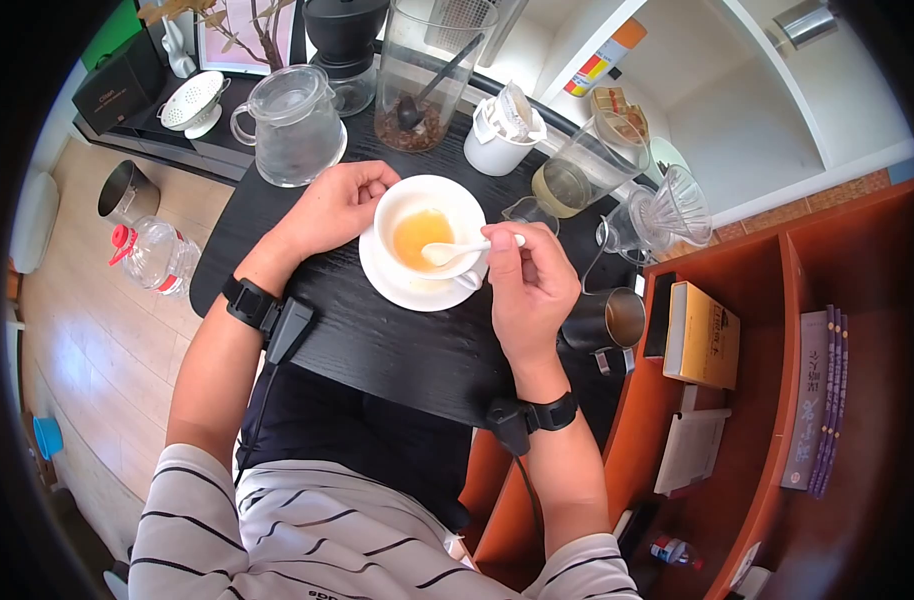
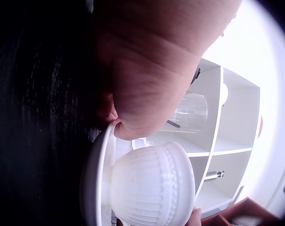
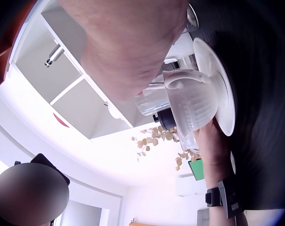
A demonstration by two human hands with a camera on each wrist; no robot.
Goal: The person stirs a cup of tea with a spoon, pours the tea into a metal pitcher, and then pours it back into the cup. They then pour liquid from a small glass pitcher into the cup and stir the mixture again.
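A white cup [image 1: 460,208] with amber liquid stands on a white saucer [image 1: 402,294] on the black table. At the saucer's left side, the left hand [image 1: 327,208] grips its rim; the left wrist view shows thumb and fingers at the saucer edge [image 2: 91,181], beside the ribbed cup [image 2: 144,186]. Between thumb and curled fingers, the right hand [image 1: 532,290] pinches a white spoon [image 1: 444,253], whose bowl is inside the cup over the liquid. The cup's handle points toward the right hand. In the right wrist view the spoon is hidden behind the cup wall [image 3: 194,106].
Behind the cup are a glass pitcher [image 1: 295,135], a tall glass container [image 1: 402,95], a white dripper cup [image 1: 499,148] and a glass vessel [image 1: 567,185]. A metal pitcher [image 1: 602,318] stands right. Bookshelves [image 1: 767,270] flank the table; a plastic bottle [image 1: 162,258] is on the floor.
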